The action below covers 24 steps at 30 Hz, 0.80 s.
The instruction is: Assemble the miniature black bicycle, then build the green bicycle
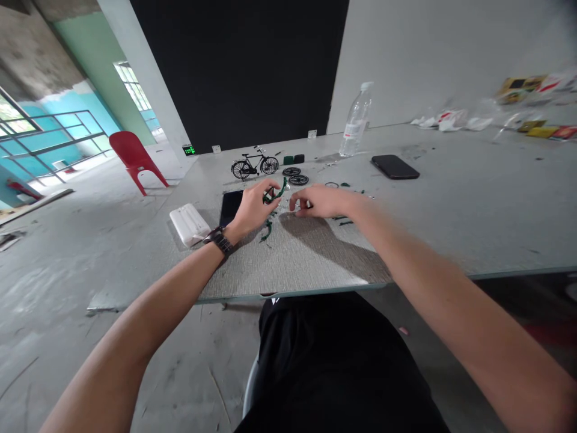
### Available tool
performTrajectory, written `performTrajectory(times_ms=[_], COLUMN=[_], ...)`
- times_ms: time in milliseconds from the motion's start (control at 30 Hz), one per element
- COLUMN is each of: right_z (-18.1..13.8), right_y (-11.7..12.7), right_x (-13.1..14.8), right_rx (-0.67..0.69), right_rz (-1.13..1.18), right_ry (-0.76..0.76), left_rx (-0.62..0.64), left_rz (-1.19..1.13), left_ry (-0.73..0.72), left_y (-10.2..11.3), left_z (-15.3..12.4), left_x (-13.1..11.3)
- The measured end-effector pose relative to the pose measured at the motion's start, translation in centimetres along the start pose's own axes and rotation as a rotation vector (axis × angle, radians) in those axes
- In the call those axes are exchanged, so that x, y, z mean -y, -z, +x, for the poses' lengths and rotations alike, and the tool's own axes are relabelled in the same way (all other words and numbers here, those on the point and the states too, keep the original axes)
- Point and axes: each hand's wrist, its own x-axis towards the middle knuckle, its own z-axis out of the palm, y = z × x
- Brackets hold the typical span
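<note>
My left hand (258, 205) pinches a green curved model bicycle part (282, 189) above the table. Just to its right, my right hand (321, 201) hovers low with fingers curled towards the thumb; anything between the fingertips is too small to make out. A loose green piece (267, 231) lies below the left hand, and thin green pieces (345, 221) lie beside the right wrist. Behind the hands are two black spoked wheels (298, 180), one partly over the other. A black model bicycle (255, 165) stands assembled farther back.
A white box-like case (189, 224) and a dark flat device (231, 206) lie at left, the latter partly behind my hand. To the right are a black phone (395, 166) and a clear water bottle (356, 120). Small green and black blocks (293, 159) sit behind the wheels.
</note>
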Motion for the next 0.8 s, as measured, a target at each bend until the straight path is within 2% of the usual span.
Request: performTrajectory(times_ms=[167, 367, 800], right_z=[-0.06, 0.24, 0.55], right_y=[-0.14, -0.65, -0.67], right_x=[0.42, 0.51, 0.14], right_rx=[0.021, -0.013, 0.006], right_rz=[-0.033, -0.055, -0.044], right_ry=[-0.001, 0.044, 0.025], left_rx=[-0.004, -0.007, -0.013], left_rz=[-0.001, -0.005, -0.002], left_ry=[-0.028, -0.027, -0.035], left_y=[-0.11, -0.25, -0.17], left_z=[-0.07, -0.03, -0.06], left_x=[0.25, 0.46, 0.47])
